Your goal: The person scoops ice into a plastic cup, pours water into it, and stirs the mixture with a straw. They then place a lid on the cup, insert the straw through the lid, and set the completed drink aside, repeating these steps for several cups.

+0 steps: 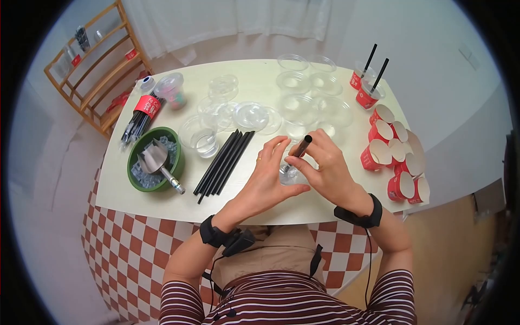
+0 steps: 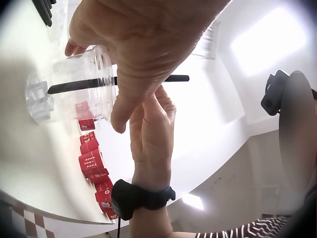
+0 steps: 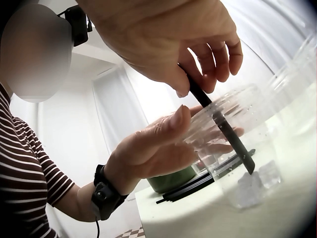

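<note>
A clear plastic cup point(image 1: 289, 174) with ice cubes point(image 3: 257, 186) at its bottom stands upright at the table's front. My left hand point(image 1: 265, 176) curves around the cup's upper part, its thumb on the near side and its fingers on the far side. Between thumb and fingers, my right hand point(image 1: 329, 162) pinches a thick black straw point(image 3: 231, 136) near its upper end. The straw slants down through the cup's mouth, its angled tip just above the ice in the right wrist view.
Left of my hands are loose black straws point(image 1: 225, 165) and a green bowl point(image 1: 180, 162) of ice with a metal scoop point(image 1: 156, 157). Red paper sleeves point(image 1: 376, 155) and two red-sleeved cups point(image 1: 366, 97) with straws stand right. Clear cups point(image 1: 299, 111) and lids point(image 1: 251, 116) fill the back.
</note>
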A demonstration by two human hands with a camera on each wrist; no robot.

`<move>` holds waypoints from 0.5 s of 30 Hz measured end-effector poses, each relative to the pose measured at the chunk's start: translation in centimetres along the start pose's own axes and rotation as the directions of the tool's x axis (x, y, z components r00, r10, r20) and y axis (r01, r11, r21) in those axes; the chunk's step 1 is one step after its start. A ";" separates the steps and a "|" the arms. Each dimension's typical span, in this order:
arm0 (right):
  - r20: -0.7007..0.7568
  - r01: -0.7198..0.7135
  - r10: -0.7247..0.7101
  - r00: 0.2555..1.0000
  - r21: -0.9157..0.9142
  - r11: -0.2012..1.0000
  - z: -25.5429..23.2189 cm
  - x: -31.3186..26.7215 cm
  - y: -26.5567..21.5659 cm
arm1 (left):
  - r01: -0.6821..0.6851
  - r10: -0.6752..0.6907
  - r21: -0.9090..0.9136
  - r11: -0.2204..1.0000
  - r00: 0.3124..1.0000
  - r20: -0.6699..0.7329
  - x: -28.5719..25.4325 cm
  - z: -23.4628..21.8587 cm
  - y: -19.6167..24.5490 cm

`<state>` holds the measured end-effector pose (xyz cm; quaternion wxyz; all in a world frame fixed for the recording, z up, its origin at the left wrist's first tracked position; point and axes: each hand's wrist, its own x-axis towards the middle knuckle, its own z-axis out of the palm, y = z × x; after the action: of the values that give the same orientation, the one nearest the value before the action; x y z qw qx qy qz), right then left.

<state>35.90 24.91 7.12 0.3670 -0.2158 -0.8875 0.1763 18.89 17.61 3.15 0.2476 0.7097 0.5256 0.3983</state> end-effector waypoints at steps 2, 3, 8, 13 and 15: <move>-0.010 0.029 -0.030 1.000 -0.017 0.999 -0.2 0.0 0.0 | 0.011 -0.012 -0.023 1.000 1.000 -0.018 -0.2 0.1 0.1; -0.018 0.043 -0.043 0.999 -0.028 0.999 -0.3 -0.1 0.0 | 0.013 -0.014 -0.030 0.999 0.999 -0.031 -0.3 0.1 0.2; 0.098 -0.010 0.008 0.995 0.018 1.000 -1.1 -0.7 0.1 | 0.110 -0.110 -0.179 0.978 0.994 0.005 -1.5 -1.7 0.6; 0.274 0.002 -0.010 0.962 0.032 0.999 -0.5 -1.6 1.7 | 0.154 -0.159 -0.369 0.916 0.987 0.016 -2.2 -1.7 -0.7; 0.315 0.007 -0.014 0.949 0.023 1.000 -0.4 -1.6 1.6 | 0.101 -0.112 -0.316 0.943 0.993 -0.019 -2.0 -1.1 -1.3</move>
<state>37.65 25.57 5.73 0.2240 -0.1762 -0.9339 0.2161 17.05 16.03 2.14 0.3690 0.6243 0.4975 0.4760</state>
